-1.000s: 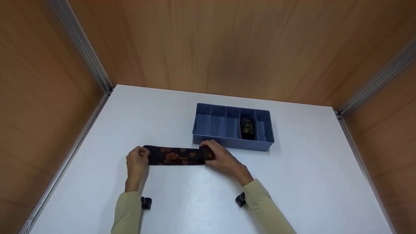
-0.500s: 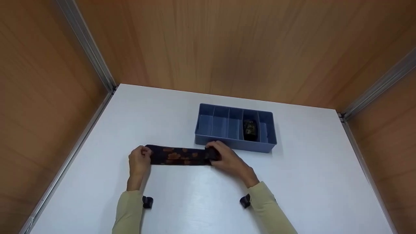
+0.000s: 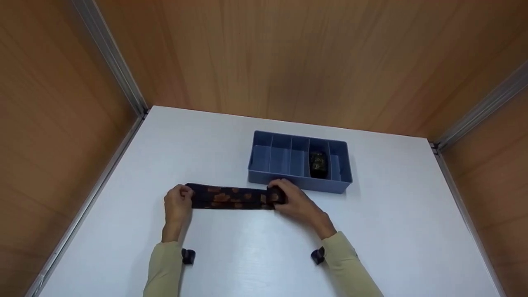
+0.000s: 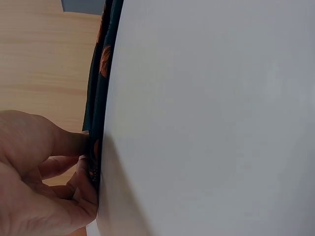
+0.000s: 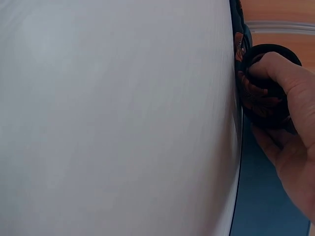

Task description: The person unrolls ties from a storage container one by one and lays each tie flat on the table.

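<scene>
A dark necktie point(image 3: 231, 198) with orange flowers lies stretched flat along the white table, in front of the blue box. Its left end is pinched between the thumb and fingers of my left hand point(image 3: 177, 204), also seen from the side in the left wrist view. At the other end the necktie forms a roll point(image 5: 263, 93), which my right hand point(image 3: 297, 204) grips. In the right wrist view the thumb reaches into the roll's hollow centre, with fingers around its outside. Part of the roll is hidden behind the right hand in the head view.
The blue divided box point(image 3: 299, 183) stands just behind the right hand. A dark rolled item with a gold pattern point(image 3: 318, 164) sits in its fourth compartment from the left. Wooden panels point(image 3: 264, 62) enclose the white table point(image 3: 247, 255) at the back and both sides.
My right hand has moved to the right with the roll, and the flat stretch of necktie between the hands is longer. My left hand keeps its pinch on the left end.
</scene>
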{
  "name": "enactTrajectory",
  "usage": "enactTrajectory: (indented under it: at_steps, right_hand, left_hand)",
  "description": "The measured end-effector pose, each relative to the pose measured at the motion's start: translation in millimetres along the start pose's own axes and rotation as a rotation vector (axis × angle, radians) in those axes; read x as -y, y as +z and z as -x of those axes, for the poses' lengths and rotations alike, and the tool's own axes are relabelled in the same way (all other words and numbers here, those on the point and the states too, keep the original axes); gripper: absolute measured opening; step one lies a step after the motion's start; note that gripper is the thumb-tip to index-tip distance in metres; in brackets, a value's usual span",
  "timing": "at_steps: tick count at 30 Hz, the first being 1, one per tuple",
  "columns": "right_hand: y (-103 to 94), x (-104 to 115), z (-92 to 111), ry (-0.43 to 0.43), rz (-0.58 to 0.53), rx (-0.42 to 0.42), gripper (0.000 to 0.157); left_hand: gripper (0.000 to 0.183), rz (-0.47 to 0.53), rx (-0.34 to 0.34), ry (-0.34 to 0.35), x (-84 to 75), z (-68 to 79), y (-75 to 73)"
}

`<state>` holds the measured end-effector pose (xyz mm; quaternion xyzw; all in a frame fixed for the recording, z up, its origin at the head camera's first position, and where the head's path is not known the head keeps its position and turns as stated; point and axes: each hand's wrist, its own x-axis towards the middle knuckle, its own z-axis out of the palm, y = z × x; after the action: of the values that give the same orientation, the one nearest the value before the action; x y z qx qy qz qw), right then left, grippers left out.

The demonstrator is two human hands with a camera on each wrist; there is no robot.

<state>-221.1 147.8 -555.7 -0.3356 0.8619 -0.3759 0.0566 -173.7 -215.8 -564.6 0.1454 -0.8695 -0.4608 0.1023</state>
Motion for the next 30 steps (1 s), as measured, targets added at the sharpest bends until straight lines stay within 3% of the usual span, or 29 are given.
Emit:
enactTrajectory:
  at_steps: [19, 30]
  right_hand:
    - [-9.3, -6.3, 12.3, 0.024, -0.05, -0.003, 0.053]
    - [-17.6, -10.9, 21.3, 0.083, -0.057, -0.001, 0.052]
  left_hand:
    - [0.008, -0.002, 0.019, -0.022, -0.9, 1.0, -1.3]
    - [0.007, 0.001, 0.006, -0.013, -0.4, 0.3, 0.3]
